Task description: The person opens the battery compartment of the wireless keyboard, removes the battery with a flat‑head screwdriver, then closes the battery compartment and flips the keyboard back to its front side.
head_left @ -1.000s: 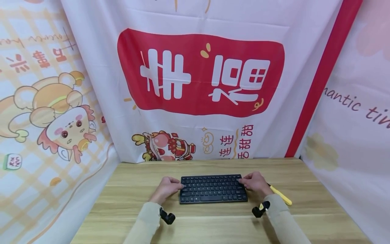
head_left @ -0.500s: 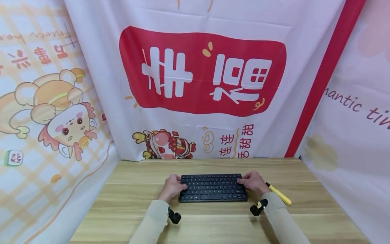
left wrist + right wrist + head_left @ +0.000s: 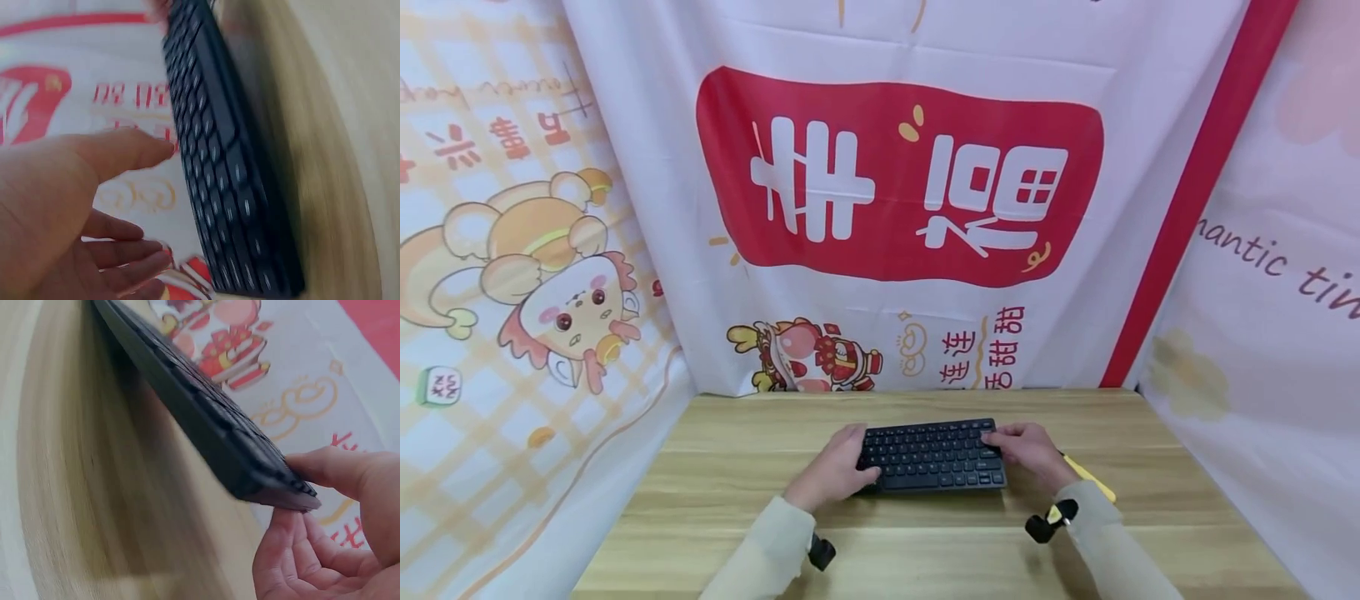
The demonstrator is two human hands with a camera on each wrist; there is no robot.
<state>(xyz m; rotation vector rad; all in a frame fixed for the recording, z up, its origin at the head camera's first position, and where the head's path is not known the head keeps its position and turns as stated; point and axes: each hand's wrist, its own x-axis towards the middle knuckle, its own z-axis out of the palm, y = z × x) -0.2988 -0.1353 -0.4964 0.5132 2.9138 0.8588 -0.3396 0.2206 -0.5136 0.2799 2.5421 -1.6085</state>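
A black compact keyboard is tilted up over the wooden table, its right end raised. My right hand pinches that end, thumb on the key side and fingers underneath, as the right wrist view shows at the keyboard's corner. At the opposite end is my left hand, its thumb overlapping the lower left keys in the head view. In the left wrist view the left hand has its thumb and fingers spread apart, the thumb tip right at the edge of the keyboard.
A yellow stick-like tool with a dark end lies on the table beside the right wrist, partly hidden by it. White printed cloth hangs behind the table and along both sides. Each wrist carries a small black camera.
The keyboard has gone from lying flat to tilted, its right end lifted and its left end shifted right. My left hand has moved right and further over the keyboard's left end.
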